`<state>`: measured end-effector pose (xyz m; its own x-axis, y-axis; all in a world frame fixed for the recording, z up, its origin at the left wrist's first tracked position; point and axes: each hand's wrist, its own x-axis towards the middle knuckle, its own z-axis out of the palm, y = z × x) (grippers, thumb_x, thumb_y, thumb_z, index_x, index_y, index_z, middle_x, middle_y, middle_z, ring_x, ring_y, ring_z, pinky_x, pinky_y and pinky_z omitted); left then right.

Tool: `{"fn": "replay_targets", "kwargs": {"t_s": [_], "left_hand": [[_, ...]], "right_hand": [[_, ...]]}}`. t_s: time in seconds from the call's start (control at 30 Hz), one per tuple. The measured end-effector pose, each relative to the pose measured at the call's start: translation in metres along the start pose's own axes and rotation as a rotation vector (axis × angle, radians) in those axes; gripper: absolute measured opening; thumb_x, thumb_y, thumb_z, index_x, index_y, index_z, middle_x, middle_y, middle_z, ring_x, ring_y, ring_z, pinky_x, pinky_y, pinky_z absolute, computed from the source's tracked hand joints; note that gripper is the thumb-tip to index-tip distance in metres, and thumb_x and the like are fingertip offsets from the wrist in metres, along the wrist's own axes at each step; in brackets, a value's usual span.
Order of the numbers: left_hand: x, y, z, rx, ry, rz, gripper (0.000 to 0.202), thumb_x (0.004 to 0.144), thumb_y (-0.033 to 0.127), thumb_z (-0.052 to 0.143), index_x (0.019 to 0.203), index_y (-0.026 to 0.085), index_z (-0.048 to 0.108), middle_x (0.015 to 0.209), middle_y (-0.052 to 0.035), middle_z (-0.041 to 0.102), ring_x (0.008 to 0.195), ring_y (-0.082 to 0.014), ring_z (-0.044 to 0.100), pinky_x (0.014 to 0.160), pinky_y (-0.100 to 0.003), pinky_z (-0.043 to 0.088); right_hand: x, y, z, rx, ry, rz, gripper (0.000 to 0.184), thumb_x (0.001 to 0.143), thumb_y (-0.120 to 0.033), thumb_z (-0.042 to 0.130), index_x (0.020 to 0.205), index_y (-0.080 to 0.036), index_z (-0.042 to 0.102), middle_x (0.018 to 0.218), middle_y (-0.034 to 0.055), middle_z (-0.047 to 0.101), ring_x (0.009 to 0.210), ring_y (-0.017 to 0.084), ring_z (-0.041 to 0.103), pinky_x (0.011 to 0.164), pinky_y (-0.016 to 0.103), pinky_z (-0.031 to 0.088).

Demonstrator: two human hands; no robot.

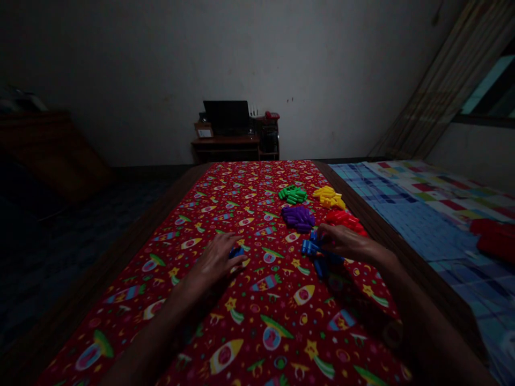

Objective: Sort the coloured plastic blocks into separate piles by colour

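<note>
Fingers of your left hand curved around blue pieces; your right hand was at the blue pile; couldn't tell either grip.

The sole view, head-worn and set above the near end, faces forward and downward along the red patterned cloth, with the left hand and right hand at close range near mid-frame, the desk farther off, and the wall closing the upper field.
</note>
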<state>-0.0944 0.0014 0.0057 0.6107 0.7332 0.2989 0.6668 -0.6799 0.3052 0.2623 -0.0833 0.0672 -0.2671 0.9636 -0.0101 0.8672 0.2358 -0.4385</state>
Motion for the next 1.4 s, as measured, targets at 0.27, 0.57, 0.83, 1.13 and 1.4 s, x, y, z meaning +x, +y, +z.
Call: {"fn": "replay_targets", "kwargs": {"t_s": [0.27,0.57,0.83,1.13,1.4], "left_hand": [[-0.006,0.001,0.003,-0.039,-0.092,0.001,0.030,0.090,0.036,0.050,0.113,0.021,0.062,0.111,-0.0092,0.065,0.102,-0.0247,0.059,0.090,-0.038,0.048],[0.001,0.052,0.017,-0.375,-0.001,0.004,0.023,0.085,0.034,0.059,0.104,0.023,0.063,0.104,-0.0040,0.069,0.096,-0.0210,0.065,0.085,-0.033,0.052],[-0.001,0.053,0.006,-0.316,-0.035,0.023,0.031,0.091,0.040,0.051,0.116,0.024,0.061,0.107,-0.0051,0.070,0.099,-0.0224,0.064,0.087,-0.036,0.051],[-0.022,-0.018,-0.005,0.066,-0.046,-0.060,0.034,0.085,0.045,0.056,0.110,0.024,0.063,0.112,-0.0100,0.063,0.107,-0.0279,0.057,0.093,-0.040,0.046],[0.000,0.026,0.015,-0.286,0.040,-0.125,0.050,0.082,0.039,0.061,0.129,0.025,0.050,0.116,-0.0065,0.064,0.102,-0.0244,0.064,0.084,-0.038,0.054]], "right_hand": [[0.007,-0.005,0.010,-0.083,0.224,-0.056,0.009,0.084,-0.015,0.050,0.084,-0.016,0.059,0.071,0.0029,0.061,0.061,0.013,0.050,0.056,0.023,0.033],[0.013,-0.055,0.077,0.223,0.212,-0.480,0.040,0.092,-0.024,0.053,0.131,-0.019,0.049,0.122,0.0121,0.063,0.108,0.020,0.059,0.088,0.031,0.047],[0.015,-0.045,0.065,0.014,0.221,-0.314,0.017,0.092,-0.023,0.050,0.095,-0.017,0.066,0.083,0.0078,0.068,0.072,0.016,0.060,0.064,0.025,0.041],[0.005,0.003,0.004,-0.249,0.018,0.114,0.048,0.087,-0.051,0.053,0.053,-0.017,0.055,0.050,0.0006,0.048,0.044,0.009,0.037,0.046,0.026,0.018],[0.014,-0.018,0.027,-0.019,0.417,-0.011,0.041,0.096,-0.043,0.041,0.083,-0.017,0.070,0.073,0.0082,0.069,0.062,0.016,0.059,0.059,0.025,0.038]]}}
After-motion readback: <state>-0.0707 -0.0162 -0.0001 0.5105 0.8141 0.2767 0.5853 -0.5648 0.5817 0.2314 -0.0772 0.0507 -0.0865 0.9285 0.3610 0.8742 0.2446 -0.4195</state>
